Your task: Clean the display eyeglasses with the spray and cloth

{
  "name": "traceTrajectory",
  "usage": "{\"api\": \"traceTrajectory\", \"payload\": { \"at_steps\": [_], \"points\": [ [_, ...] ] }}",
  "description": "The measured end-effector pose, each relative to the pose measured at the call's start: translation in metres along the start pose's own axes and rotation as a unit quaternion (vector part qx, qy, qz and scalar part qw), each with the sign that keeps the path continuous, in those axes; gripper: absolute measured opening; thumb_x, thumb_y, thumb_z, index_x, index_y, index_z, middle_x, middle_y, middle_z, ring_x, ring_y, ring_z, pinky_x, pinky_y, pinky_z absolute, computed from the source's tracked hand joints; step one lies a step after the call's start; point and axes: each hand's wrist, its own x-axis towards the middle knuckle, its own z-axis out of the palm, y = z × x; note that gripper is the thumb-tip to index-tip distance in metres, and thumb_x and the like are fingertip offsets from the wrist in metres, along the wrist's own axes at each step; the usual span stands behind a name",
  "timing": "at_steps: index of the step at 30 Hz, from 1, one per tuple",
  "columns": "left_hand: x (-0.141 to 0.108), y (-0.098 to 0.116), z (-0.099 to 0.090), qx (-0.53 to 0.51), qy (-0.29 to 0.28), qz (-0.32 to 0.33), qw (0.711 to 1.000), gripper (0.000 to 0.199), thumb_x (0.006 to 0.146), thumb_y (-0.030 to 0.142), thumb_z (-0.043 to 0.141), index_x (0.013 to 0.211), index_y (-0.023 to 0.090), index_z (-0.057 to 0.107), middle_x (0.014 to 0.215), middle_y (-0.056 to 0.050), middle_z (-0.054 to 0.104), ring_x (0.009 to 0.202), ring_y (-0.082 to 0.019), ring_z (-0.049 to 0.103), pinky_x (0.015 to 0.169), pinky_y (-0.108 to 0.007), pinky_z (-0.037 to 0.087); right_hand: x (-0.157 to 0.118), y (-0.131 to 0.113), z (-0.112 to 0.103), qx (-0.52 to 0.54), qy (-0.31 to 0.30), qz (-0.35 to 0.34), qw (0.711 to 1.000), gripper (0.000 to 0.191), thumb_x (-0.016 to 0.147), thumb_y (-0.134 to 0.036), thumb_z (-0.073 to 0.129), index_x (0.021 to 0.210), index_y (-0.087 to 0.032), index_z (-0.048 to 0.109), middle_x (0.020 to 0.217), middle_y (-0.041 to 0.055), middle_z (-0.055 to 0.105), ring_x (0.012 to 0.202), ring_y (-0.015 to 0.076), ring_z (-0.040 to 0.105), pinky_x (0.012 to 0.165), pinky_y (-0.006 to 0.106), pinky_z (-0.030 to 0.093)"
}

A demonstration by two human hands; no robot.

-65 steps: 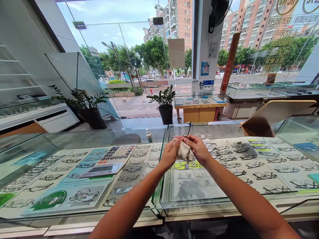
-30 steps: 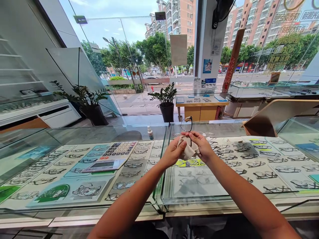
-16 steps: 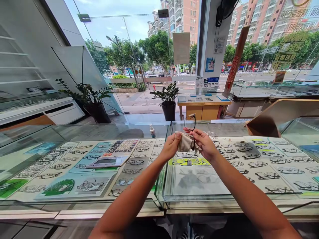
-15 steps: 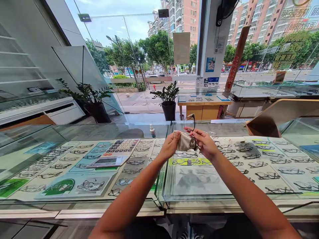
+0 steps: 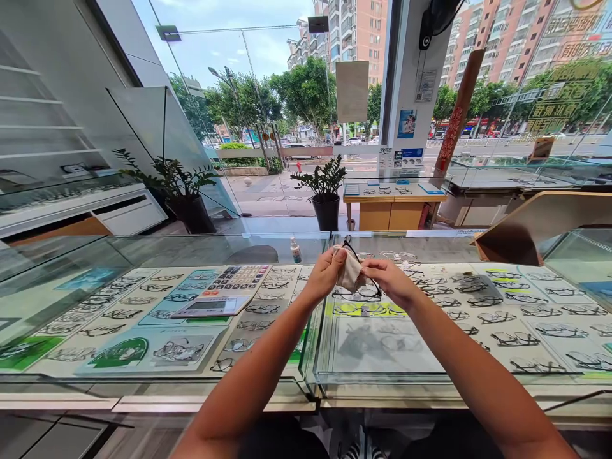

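A beige cleaning cloth (image 5: 351,273) is pinched in my left hand (image 5: 327,274), thumb on top, and wraps part of a pair of dark-rimmed eyeglasses (image 5: 349,241). One end of the eyeglasses pokes out above the cloth, and a dark part shows below it. My right hand (image 5: 388,277) has its fingers closed at the eyeglasses beside the cloth's right edge; its exact grip is partly hidden. Both hands are above the glass display case (image 5: 382,376). A small white spray bottle (image 5: 295,250) stands on the glass to the left of my left hand.
A large calculator (image 5: 222,293) lies on the left case. Rows of eyeglass frames (image 5: 514,338) show under the glass. A curved wooden stand (image 5: 516,239) is at right. Potted plants (image 5: 326,207) and a wooden display table (image 5: 396,207) stand beyond, before the window.
The eyeglasses have turned and dropped lower, with the cloth now around part of them. My right hand has come down slightly, its fingers now at the cloth's edge.
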Motion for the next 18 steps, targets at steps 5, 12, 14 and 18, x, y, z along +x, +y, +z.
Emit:
{"api": "traceTrajectory", "payload": {
  "at_steps": [5, 12, 14, 18],
  "points": [
    [-0.002, 0.004, -0.001, -0.013, -0.03, -0.035, 0.999, 0.059, 0.072, 0.062, 0.092, 0.1, 0.014, 0.073, 0.089, -0.005, 0.073, 0.075, -0.016, 0.064, 0.071, -0.027, 0.051, -0.002, -0.004, -0.001, 0.009, 0.026, -0.002, 1.0, 0.032, 0.073, -0.052, 0.091, 0.078, -0.022, 0.082, 0.085, 0.0024, 0.073, 0.083, 0.0192, 0.056, 0.082, 0.034, 0.04],
    [-0.008, -0.002, 0.007, 0.05, 0.05, 0.009, 0.997, 0.054, 0.076, 0.065, 0.087, 0.078, 0.016, 0.063, 0.068, 0.002, 0.059, 0.06, -0.011, 0.049, 0.058, -0.023, 0.039, -0.001, 0.012, 0.008, 0.023, -0.023, 0.003, 0.999, 0.035, 0.072, -0.052, 0.093, 0.07, -0.022, 0.075, 0.073, -0.0009, 0.067, 0.075, 0.0174, 0.053, 0.08, 0.034, 0.04],
    [-0.007, -0.002, 0.008, 0.061, 0.07, 0.024, 0.995, 0.059, 0.079, 0.072, 0.081, 0.074, 0.017, 0.06, 0.064, 0.003, 0.054, 0.057, -0.01, 0.044, 0.055, -0.023, 0.035, -0.001, 0.014, 0.01, 0.013, -0.029, 0.002, 0.999, 0.037, 0.07, -0.054, 0.094, 0.069, -0.021, 0.075, 0.074, -0.0004, 0.068, 0.075, 0.0179, 0.054, 0.081, 0.035, 0.04],
    [-0.003, 0.0, 0.003, 0.024, 0.043, 0.008, 0.999, 0.066, 0.078, 0.08, 0.077, 0.076, 0.016, 0.064, 0.065, 0.001, 0.059, 0.058, -0.01, 0.048, 0.056, -0.024, 0.038, 0.0, 0.007, 0.007, 0.006, -0.008, -0.006, 1.0, 0.035, 0.071, -0.053, 0.093, 0.071, -0.021, 0.078, 0.079, 0.0011, 0.07, 0.08, 0.0185, 0.055, 0.082, 0.035, 0.04]
  ]
}}
